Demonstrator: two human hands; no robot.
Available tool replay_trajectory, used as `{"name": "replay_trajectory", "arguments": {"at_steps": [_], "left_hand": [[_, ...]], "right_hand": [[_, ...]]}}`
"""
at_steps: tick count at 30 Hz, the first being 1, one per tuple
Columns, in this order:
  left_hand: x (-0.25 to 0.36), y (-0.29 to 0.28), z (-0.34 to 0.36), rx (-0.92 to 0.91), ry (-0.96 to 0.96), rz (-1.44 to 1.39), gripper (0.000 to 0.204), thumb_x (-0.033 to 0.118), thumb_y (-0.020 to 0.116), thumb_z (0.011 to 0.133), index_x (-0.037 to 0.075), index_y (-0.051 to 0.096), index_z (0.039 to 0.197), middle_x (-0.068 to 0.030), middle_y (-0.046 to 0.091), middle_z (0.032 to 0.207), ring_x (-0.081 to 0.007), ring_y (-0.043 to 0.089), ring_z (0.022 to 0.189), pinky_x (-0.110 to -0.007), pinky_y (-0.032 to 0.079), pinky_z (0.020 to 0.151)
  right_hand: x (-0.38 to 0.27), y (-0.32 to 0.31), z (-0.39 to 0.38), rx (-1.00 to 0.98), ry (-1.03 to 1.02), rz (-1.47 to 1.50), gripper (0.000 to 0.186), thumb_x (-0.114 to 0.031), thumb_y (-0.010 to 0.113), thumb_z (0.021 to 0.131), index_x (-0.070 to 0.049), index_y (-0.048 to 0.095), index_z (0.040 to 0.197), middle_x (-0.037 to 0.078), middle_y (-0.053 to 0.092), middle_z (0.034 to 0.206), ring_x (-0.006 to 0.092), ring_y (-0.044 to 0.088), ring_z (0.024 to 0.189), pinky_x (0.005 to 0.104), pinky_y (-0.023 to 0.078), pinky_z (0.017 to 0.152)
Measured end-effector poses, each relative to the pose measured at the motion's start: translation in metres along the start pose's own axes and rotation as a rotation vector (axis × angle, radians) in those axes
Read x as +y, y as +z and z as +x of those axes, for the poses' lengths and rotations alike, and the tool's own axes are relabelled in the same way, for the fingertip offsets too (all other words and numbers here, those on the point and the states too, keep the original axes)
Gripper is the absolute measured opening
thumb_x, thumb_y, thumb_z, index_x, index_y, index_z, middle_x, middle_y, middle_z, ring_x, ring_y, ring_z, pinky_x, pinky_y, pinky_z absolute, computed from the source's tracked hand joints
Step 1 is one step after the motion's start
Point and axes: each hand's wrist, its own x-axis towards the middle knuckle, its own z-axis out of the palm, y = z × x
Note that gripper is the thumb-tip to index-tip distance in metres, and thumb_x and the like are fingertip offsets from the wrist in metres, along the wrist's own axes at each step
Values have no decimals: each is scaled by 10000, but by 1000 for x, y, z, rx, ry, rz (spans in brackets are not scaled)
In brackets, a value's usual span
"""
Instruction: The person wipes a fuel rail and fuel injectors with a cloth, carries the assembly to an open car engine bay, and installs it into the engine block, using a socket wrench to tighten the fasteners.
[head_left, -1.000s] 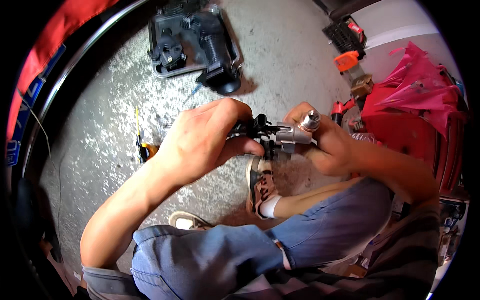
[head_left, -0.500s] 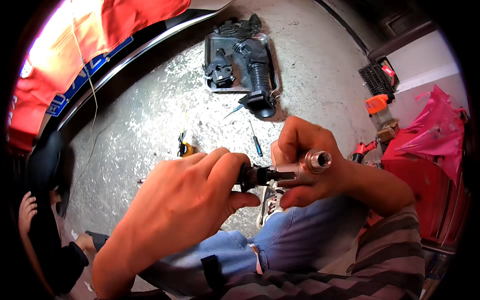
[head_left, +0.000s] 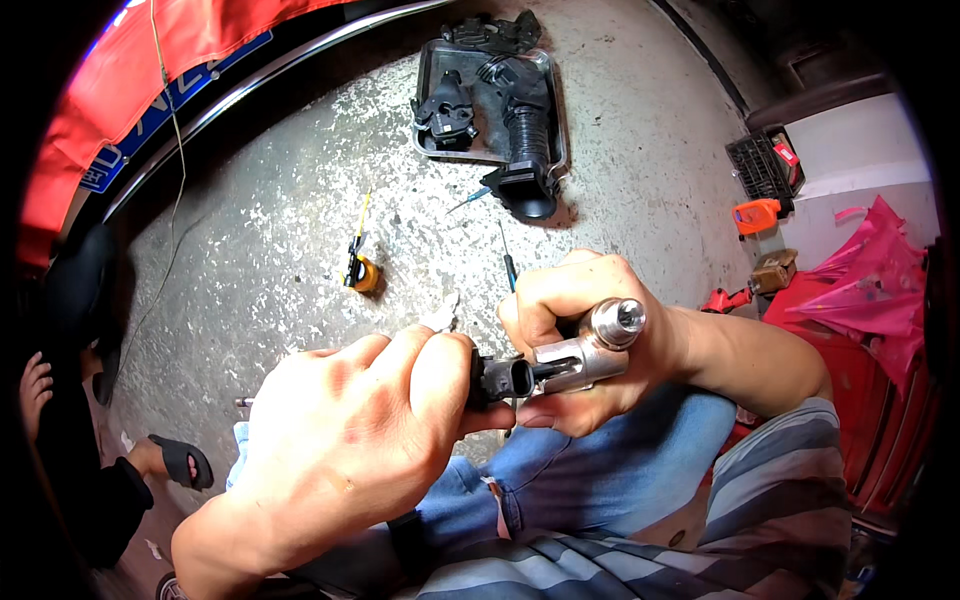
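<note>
My left hand (head_left: 350, 420), back upward, is closed on a black plastic part with an open oval socket (head_left: 518, 378). In my right hand (head_left: 590, 295) is a silver metal housing (head_left: 583, 362), with a slot in its side and a round hollow end facing up. Fingers and thumb wrap round the housing. A dark stem on the black part reaches into the slotted end of the housing. How deep the two parts fit is hidden. Both are held in the air above my knees.
Ahead on the worn floor lies a metal tray (head_left: 425, 75) with a black ribbed air duct (head_left: 528, 130) and other black parts. Nearer are a screwdriver (head_left: 510, 270) and a yellow-and-black tool (head_left: 360, 272). A red cabinet (head_left: 850, 390) stands right; a person's foot (head_left: 178, 460) is left.
The view has shifted, so floor items sit differently in it. My hands have turned the two parts slightly, and the black part's socket now shows more openly. Both hands keep their hold.
</note>
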Motion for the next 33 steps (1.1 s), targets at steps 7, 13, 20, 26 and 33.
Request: {"name": "replay_trajectory", "arguments": {"at_steps": [7, 13, 20, 26, 33], "left_hand": [[-2, 0, -5, 11, 0, -37, 347, 180, 739, 713, -16, 543, 921, -76, 559, 695, -237, 624, 610, -333, 456, 478], [-4, 4, -8, 49, 23, -48, 350, 200, 740, 711, -24, 541, 891, -77, 549, 660, -227, 614, 561, -326, 438, 426], [-1, 10, -13, 46, 39, -29, 255, 166, 688, 730, 13, 495, 798, -63, 505, 618, -215, 581, 512, -334, 422, 401], [-1, 11, -8, 59, 23, -25, 192, 111, 652, 729, 19, 492, 785, -71, 500, 620, -222, 566, 503, -345, 415, 395], [-12, 16, -12, -1, -26, -95, 239, 159, 683, 752, 4, 512, 816, -83, 515, 624, -247, 575, 525, -361, 428, 422]], "right_hand": [[10, 7, 2, 7, -34, 102, 420, -168, 809, 646, -64, 403, 675, 47, 523, 578, 119, 474, 442, 254, 331, 391], [12, 14, 0, 19, 28, 210, 399, -166, 789, 682, -62, 407, 633, 24, 479, 557, 88, 432, 470, 254, 321, 419], [16, 18, -5, -44, 102, 273, 413, -199, 789, 699, -66, 402, 638, 14, 464, 554, 91, 412, 479, 261, 294, 425], [16, 19, 0, -19, 107, 307, 424, -171, 824, 697, -70, 417, 642, 13, 473, 565, 94, 427, 494, 267, 303, 438], [18, 21, 6, -31, 229, 307, 441, -268, 832, 714, -74, 441, 646, -1, 505, 585, 73, 449, 504, 248, 325, 446]]}}
